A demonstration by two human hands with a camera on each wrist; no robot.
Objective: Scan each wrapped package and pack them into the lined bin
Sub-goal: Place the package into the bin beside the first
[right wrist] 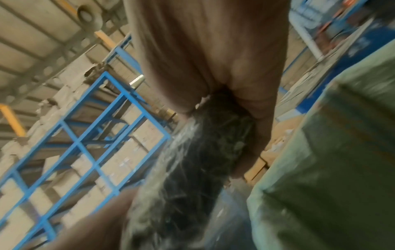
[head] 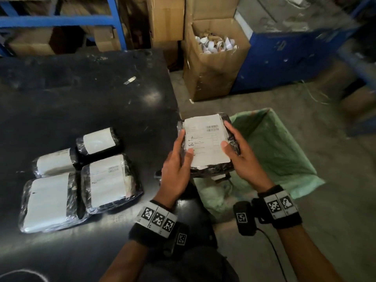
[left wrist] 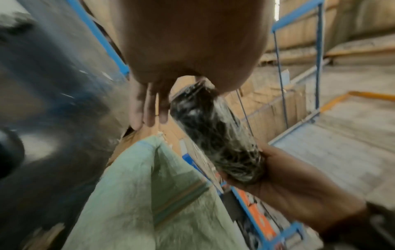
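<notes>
We are gripping one wrapped package (head: 207, 143) with both sets of fingers: the left hand (head: 177, 169) is curling round its left edge, thumb on the white label (head: 205, 139), and the right hand (head: 242, 153) is clamping the right edge. We are holding it just above the near rim of the green-lined bin (head: 284, 151), right of the table (head: 81, 94). Four more packages (head: 81, 178) are lying on the table at the left. We are likely at the packing step; next we should be lowering it into the bin.
</notes>
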